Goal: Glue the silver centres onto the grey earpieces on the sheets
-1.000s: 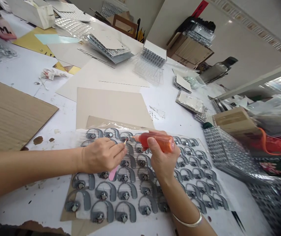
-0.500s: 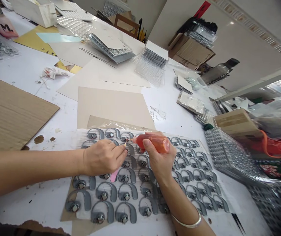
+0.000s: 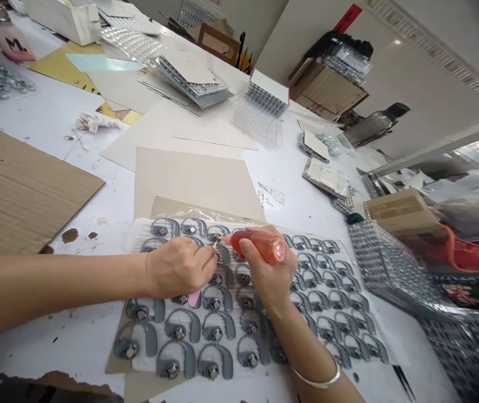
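**White work table [image 3: 113,207] spread with sheets and trays**
Grey hook-shaped parts [image 3: 178,327] are laid out on a plastic sheet beneath the fingers [image 3: 206,258]; corrugated cardboard [image 3: 21,184] is placed to their left, beige card [image 3: 197,184] beyond them, and stacked clear trays [image 3: 390,257] to their right.

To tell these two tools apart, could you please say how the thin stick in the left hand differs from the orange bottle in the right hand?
The thin stick is slender and pale, showing only its tip from the left hand; the orange bottle is bulky and translucent, filling the right hand. The thin stick tilts downward; the orange bottle lies nearly level. Both are held above the grey hook-shaped parts.
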`<control>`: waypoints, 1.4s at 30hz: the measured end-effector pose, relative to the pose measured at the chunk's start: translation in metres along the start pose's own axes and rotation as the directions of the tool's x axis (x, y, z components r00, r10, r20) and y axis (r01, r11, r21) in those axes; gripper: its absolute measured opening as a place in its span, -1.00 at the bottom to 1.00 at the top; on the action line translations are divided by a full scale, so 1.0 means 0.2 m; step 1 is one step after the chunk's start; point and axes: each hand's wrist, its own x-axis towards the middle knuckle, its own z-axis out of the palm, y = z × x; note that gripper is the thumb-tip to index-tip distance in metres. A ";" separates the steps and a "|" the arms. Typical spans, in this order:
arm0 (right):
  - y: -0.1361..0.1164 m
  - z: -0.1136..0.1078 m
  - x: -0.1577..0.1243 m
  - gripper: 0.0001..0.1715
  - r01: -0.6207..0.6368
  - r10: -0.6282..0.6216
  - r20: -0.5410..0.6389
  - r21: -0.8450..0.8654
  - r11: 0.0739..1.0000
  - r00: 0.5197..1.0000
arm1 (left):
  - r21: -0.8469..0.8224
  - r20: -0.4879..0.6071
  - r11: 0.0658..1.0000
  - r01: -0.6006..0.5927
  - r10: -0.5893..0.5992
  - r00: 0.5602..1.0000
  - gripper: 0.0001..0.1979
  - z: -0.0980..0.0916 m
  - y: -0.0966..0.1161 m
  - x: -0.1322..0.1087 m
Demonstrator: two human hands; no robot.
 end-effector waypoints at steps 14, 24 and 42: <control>-0.02 0.01 0.00 -0.81 0.120 -0.121 -0.019 -0.035 0.992 0.993 | -0.007 0.029 1.000 0.013 -0.013 0.999 -0.87 0.00 0.00 0.00; -0.01 0.01 0.00 -0.83 0.168 -0.170 -0.044 -0.050 0.985 0.985 | -0.014 0.022 1.000 0.016 -0.015 1.000 -0.87 0.00 0.00 0.00; -0.02 0.01 0.01 -0.83 0.184 -0.189 -0.058 -0.079 0.980 0.980 | -0.015 0.030 1.000 0.003 -0.003 1.000 -0.86 0.00 -0.01 0.00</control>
